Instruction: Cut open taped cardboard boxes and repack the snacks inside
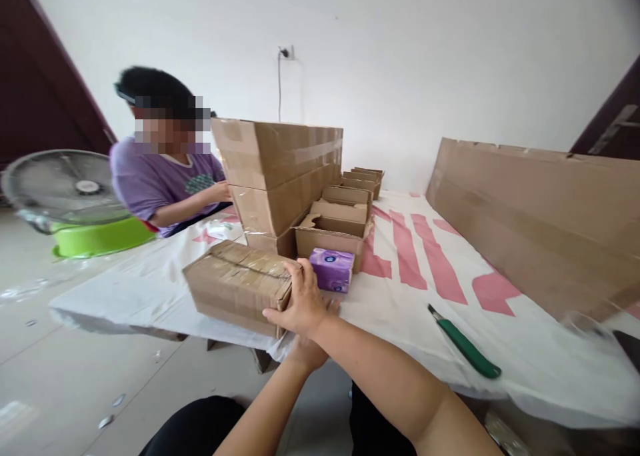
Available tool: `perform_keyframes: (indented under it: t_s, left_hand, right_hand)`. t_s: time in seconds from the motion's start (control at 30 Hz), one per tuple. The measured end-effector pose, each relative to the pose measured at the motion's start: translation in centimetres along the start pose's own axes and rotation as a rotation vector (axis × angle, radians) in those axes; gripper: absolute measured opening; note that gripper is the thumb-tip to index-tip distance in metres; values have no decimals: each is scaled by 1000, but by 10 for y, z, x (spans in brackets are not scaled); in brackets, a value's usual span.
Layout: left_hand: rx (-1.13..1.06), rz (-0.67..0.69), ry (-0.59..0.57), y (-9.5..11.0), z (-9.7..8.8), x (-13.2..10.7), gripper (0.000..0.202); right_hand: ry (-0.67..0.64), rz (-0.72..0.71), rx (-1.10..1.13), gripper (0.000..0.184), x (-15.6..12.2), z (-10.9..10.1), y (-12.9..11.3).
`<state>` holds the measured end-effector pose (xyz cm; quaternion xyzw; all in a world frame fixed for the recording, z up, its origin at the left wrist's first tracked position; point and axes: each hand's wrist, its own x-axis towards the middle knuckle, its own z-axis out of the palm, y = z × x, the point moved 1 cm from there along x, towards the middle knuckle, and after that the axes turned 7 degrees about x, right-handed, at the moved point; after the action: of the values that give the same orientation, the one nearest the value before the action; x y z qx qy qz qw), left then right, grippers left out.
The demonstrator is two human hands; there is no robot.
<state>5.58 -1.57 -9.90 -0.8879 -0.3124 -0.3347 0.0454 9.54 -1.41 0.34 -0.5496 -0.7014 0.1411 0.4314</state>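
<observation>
A taped cardboard box (235, 286) lies at the near edge of the cloth-covered table. My right hand (303, 299) grips its right end, thumb on the near side and fingers over the top corner. My left hand (313, 353) is crossed beneath the right wrist. Most of it is hidden; only its fingertips show, stretched out beside a purple tissue pack (333, 269). The pack stands just right of the taped box, in front of an open cardboard box (333, 239).
Stacked long cartons (295, 156) and a row of open boxes (350, 195) stand behind. A green-handled utility knife (467, 346) lies at right, near a large cardboard panel (540, 223). Across the table sits a person in a purple top (145, 176), beside a fan (65, 186) and green basin (100, 237).
</observation>
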Motion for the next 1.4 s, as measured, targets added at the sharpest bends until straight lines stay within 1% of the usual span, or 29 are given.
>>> perform_keyframes:
  t_s: [0.03,0.07,0.13,0.17,0.23,0.3,0.37,0.4,0.47,0.53,0.6,0.63,0.67,0.7,0.8,0.87,0.9,1.0,1.03,1.07,1.1,1.13,1.2,1.23,1.3,1.4]
  left_hand:
    - [47,52,-25,7,0,-13,42]
    - [88,76,-38,16,-1,-26,39]
    - [146,88,-24,35,-8,-48,30]
    - [149,99,-14,46,-14,-58,30]
    - [87,207,-21,68,-29,-72,36]
    - [-33,309,-48,87,-46,-79,37]
    - [-131,345,1,96,-63,-79,35]
    - [-160,341,57,98,-71,-76,33]
    - [-167,300,205,94,-83,-66,31]
    - [-143,210,361,83,-90,-51,36]
    - [-167,69,464,69,-91,-31,47]
    - [-225,-15,466,61,-89,-21,53]
    - [-309,-69,443,54,-85,-11,59]
    - [-415,-113,386,47,-80,-2,65]
    - [-731,-201,117,32,-59,14,90]
    - [-849,-272,-32,25,-46,15,103]
    - [-881,-306,-79,21,-41,14,106]
    - [-952,-345,-146,13,-33,8,105]
    - [-973,-343,-156,10,-32,7,104]
    - [-987,-340,-166,8,-31,6,102]
    - [-995,-339,-176,6,-30,5,101]
    - [-999,-343,-186,4,-28,5,100]
    - [-1008,-359,-202,1,-26,5,99]
    - [-1013,-369,-209,0,-25,5,98]
    - [-1014,-390,-221,-1,-24,4,97]
    - [-987,-430,-235,-1,-25,4,93]
  right_hand:
    - [12,-21,33,100,-9,-7,1]
    - [27,-34,64,100,-18,-15,3]
    - [25,-60,101,102,-37,-34,9]
    - [19,-69,115,103,-47,-45,13]
    - [-12,-87,135,104,-64,-72,21]
    - [-77,-101,141,102,-80,-106,31]
    - [-181,-105,123,99,-95,-144,42]
    - [-216,-87,105,96,-103,-163,48]
    - [-247,-22,67,92,-121,-198,61]
    - [-213,45,51,91,-141,-224,74]
    - [-130,90,43,92,-158,-237,84]
    - [-83,97,36,93,-165,-240,88]
    - [-42,95,28,95,-170,-240,90]
    - [-9,86,21,96,-173,-237,91]
    - [5,72,11,100,-172,-226,90]
    - [-10,89,12,101,-168,-220,88]
    - [-14,99,18,102,-166,-220,88]
    - [-39,131,93,116,-170,-226,92]
    - [-54,148,137,121,-174,-230,96]
    - [-61,173,173,122,-180,-233,100]
    - [-56,214,187,117,-188,-235,105]
    - [-38,272,168,106,-196,-236,110]
    - [14,399,38,75,-215,-234,120]
    - [35,440,-47,61,-223,-231,122]
    - [67,438,-176,42,-236,-224,122]
    - [133,357,-230,23,-249,-220,107]
